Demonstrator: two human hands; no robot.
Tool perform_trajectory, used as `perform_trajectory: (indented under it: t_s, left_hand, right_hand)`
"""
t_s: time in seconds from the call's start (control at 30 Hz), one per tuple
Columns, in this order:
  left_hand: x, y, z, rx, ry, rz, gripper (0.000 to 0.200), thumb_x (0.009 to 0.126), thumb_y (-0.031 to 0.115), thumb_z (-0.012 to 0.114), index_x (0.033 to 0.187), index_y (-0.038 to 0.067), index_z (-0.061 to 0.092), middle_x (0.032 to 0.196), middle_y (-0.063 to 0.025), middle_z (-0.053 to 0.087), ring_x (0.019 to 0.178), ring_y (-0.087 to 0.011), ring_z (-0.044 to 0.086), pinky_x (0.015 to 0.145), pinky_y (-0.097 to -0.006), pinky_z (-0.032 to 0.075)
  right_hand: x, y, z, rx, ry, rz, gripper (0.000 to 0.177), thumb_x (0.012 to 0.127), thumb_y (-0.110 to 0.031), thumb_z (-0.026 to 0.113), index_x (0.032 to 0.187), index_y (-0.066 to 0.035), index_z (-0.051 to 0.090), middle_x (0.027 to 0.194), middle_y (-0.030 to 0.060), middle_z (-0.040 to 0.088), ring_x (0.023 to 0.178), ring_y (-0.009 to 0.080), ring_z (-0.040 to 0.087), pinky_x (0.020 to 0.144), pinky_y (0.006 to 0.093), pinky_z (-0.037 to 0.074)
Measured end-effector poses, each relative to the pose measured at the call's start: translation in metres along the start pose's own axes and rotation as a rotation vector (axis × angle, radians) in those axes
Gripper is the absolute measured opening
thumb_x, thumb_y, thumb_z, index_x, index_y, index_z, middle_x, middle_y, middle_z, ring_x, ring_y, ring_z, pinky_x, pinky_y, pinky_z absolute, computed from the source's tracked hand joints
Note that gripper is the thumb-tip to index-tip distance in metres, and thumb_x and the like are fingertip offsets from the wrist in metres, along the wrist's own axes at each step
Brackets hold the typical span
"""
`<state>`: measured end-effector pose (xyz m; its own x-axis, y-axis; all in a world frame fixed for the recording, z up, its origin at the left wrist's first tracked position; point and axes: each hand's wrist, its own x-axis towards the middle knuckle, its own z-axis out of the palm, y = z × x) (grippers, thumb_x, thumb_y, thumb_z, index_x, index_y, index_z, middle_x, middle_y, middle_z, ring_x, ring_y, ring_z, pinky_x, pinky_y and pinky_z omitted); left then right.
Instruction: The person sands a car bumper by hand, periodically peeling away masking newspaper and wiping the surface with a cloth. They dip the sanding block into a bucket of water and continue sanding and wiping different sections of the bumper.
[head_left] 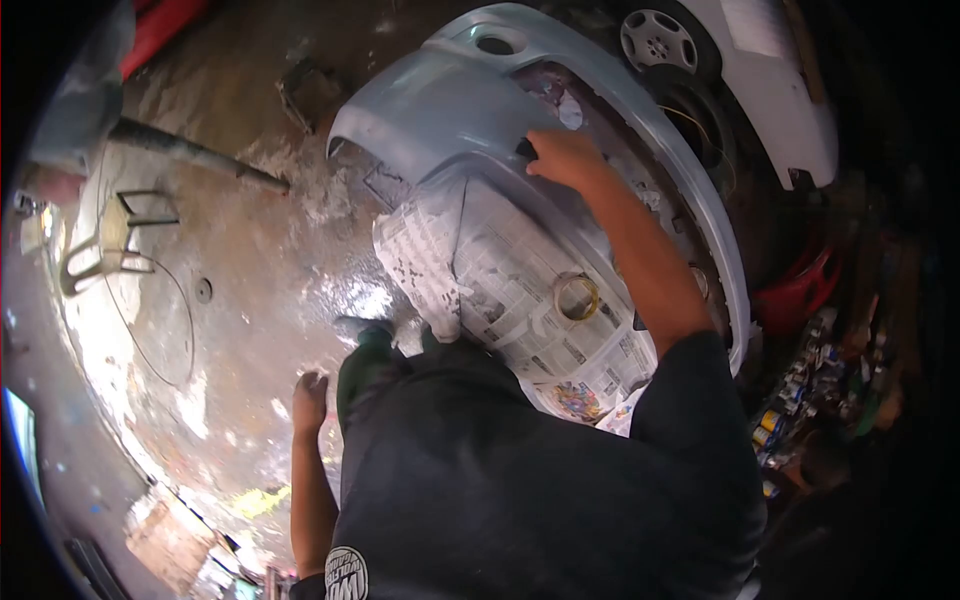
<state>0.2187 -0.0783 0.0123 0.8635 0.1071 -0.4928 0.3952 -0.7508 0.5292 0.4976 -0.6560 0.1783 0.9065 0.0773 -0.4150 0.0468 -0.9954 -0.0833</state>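
A grey car bumper [440,95] lies across the upper middle of the view. My right hand [565,160] reaches over it, fingers closed around a small dark block [525,149] at the bumper's surface. Most of that block is hidden by the fingers. Newspaper sheets [500,265] cover the part beside the bumper's inner edge, and a roll of tape [577,297] rests on them. My left hand [310,395] hangs low at my side, away from the bumper. Its fingers look curled; whether they hold anything cannot be made out.
A metal frame [120,240] and a thin cable [190,340] lie on the wet, stained floor [240,310] at left. A pole [200,155] juts in there. Upper right are a wheel [657,42] and a white car panel [775,90]. Cans [768,428] and clutter fill the lower right.
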Motion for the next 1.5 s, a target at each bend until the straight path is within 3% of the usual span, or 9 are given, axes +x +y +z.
perform_trajectory:
  t_s: [0.1,0.3,0.47,0.63,0.77,1.17,1.3,1.43,1.5]
  left_hand:
    - [0.061,0.131,0.017,0.158,-0.035,0.403,0.048,0.096,0.030,0.069,0.130,-0.002,0.060,0.132,-0.0261,0.061,0.129,-0.0430,0.054,0.109,-0.0474,0.045]
    - [0.135,0.373,0.051,0.216,-0.127,1.071,0.063,0.096,0.039,0.070,0.143,0.002,0.051,0.153,-0.0288,0.042,0.140,-0.0485,0.041,0.116,-0.0520,0.037]
    - [0.197,0.474,0.083,0.352,-0.164,1.390,0.071,0.097,0.049,0.066,0.147,0.001,0.049,0.160,-0.0280,0.032,0.149,-0.0461,0.031,0.120,-0.0527,0.033]
    - [0.223,0.560,0.146,0.611,-0.430,1.708,0.089,0.094,0.062,0.062,0.158,0.006,0.036,0.168,-0.0216,0.021,0.157,-0.0383,0.017,0.126,-0.0509,0.023]
    - [0.239,0.583,0.163,0.789,-0.562,1.977,0.104,0.085,0.063,0.073,0.163,0.011,0.028,0.171,-0.0159,0.017,0.159,-0.0350,0.012,0.128,-0.0510,0.017]
    - [0.288,0.575,0.102,1.002,-0.719,1.995,0.117,0.074,0.060,0.083,0.165,0.015,0.024,0.173,-0.0165,0.011,0.159,-0.0364,0.009,0.129,-0.0505,0.017]
    - [0.306,0.556,0.071,0.970,-0.693,1.848,0.109,0.077,0.057,0.083,0.163,0.014,0.031,0.172,-0.0206,0.013,0.158,-0.0387,0.012,0.128,-0.0494,0.018]
    - [0.319,0.506,0.040,0.716,-0.601,1.793,0.096,0.081,0.053,0.080,0.157,0.009,0.041,0.169,-0.0229,0.021,0.157,-0.0400,0.018,0.127,-0.0472,0.020]
    - [0.298,0.484,0.015,0.699,-0.932,1.503,0.088,0.086,0.050,0.078,0.154,0.005,0.046,0.167,-0.0240,0.027,0.157,-0.0375,0.021,0.126,-0.0457,0.022]
  right_hand:
    - [-0.077,0.019,-0.027,0.272,0.273,0.103,0.048,0.086,-0.038,0.077,0.118,-0.004,0.065,0.113,0.0174,0.072,0.110,0.0369,0.067,0.093,0.0468,0.051]
    - [-0.220,0.010,0.019,0.746,0.359,0.411,0.057,0.084,-0.040,0.080,0.117,0.002,0.061,0.109,0.0253,0.069,0.106,0.0415,0.067,0.090,0.0452,0.050]
    - [-0.285,-0.080,0.134,1.166,0.375,0.656,0.049,0.083,-0.035,0.082,0.104,0.002,0.059,0.096,0.0229,0.067,0.091,0.0390,0.066,0.081,0.0446,0.051]
    - [-0.304,-0.183,0.146,1.282,0.361,1.037,0.040,0.082,-0.027,0.084,0.097,0.000,0.058,0.088,0.0200,0.067,0.083,0.0351,0.066,0.075,0.0420,0.051]
    - [-0.271,-0.260,0.131,1.342,0.444,1.340,0.039,0.082,-0.027,0.084,0.095,-0.001,0.059,0.081,0.0173,0.065,0.075,0.0337,0.064,0.070,0.0416,0.050]
    - [-0.211,-0.359,0.101,1.497,0.598,1.441,0.033,0.087,-0.025,0.078,0.104,-0.002,0.061,0.092,0.0201,0.067,0.087,0.0354,0.066,0.079,0.0414,0.050]
    - [-0.189,-0.337,0.118,1.556,0.908,1.247,0.028,0.088,-0.018,0.074,0.106,0.000,0.061,0.090,0.0181,0.065,0.087,0.0302,0.065,0.079,0.0395,0.050]
    - [-0.137,-0.302,0.105,2.112,1.253,0.918,0.022,0.095,-0.014,0.069,0.110,-0.001,0.062,0.094,0.0052,0.067,0.090,0.0136,0.063,0.081,0.0315,0.052]
    - [-0.111,-0.285,0.080,2.229,1.248,0.863,0.019,0.096,-0.014,0.068,0.110,-0.001,0.062,0.096,0.0036,0.068,0.088,0.0125,0.063,0.083,0.0307,0.053]
